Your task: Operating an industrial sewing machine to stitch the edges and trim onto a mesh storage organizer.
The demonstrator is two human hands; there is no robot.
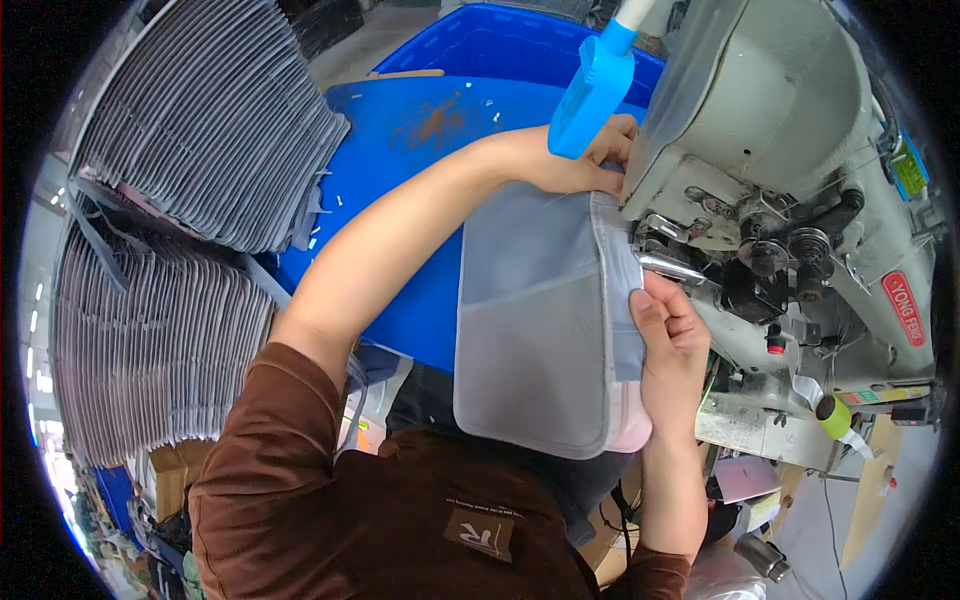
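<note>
A grey fabric panel (pixel 535 340) with rounded corners and a mesh pocket lies in front of the sewing machine (pixel 760 130). Its right edge carries a folded strip, and a pink layer (pixel 630 420) shows beneath at the near corner. My right hand (pixel 675 325) pinches this edge between thumb and fingers, close to the machine's metal guide (pixel 670 265). At the panel's far end, my left hand (pixel 590 160) has its fingers curled on the fabric beside the machine head. A blue plastic fitting (pixel 593 90) on a white rod and the machine partly hide the left hand.
Tall stacks of similar grey panels (pixel 200 130) stand at the left, with a second stack (pixel 160 340) nearer. A blue tabletop (pixel 400 150) holds brown dust and white scraps. Behind it is a blue bin (pixel 480 40). A roll of white tape (pixel 833 415) hangs at the machine's right.
</note>
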